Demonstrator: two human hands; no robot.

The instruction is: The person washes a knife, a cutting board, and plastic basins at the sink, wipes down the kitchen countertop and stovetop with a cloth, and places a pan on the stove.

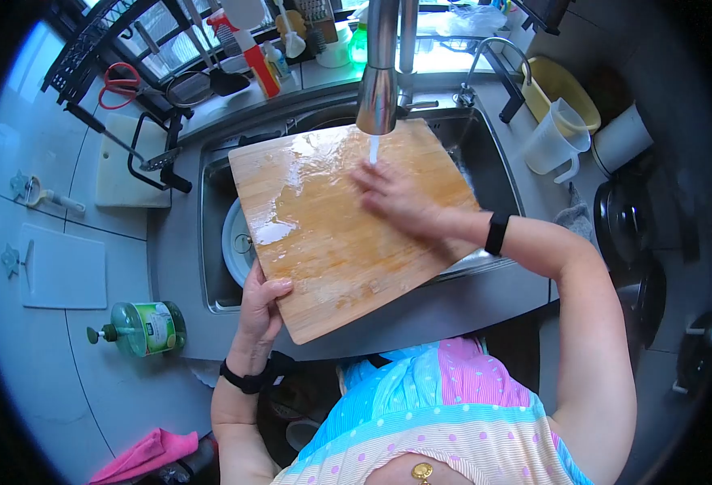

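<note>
A large wooden cutting board is held over the sink, its surface wet and shiny. My left hand grips the board's lower left edge, thumb on top and the other fingers hidden underneath. On the board's upper right part lies my right hand, its fingers stretched out and somewhat blurred, right under the running water. That water comes from the metal faucet above. Below the board, a round white dish or lid shows partly in the sink.
A green soap pump bottle is at the left. Right of the sink stand a clear plastic jug and a yellow basin. Behind it are a red-and-white spray bottle and utensils. A small white cutting board hangs on the left wall.
</note>
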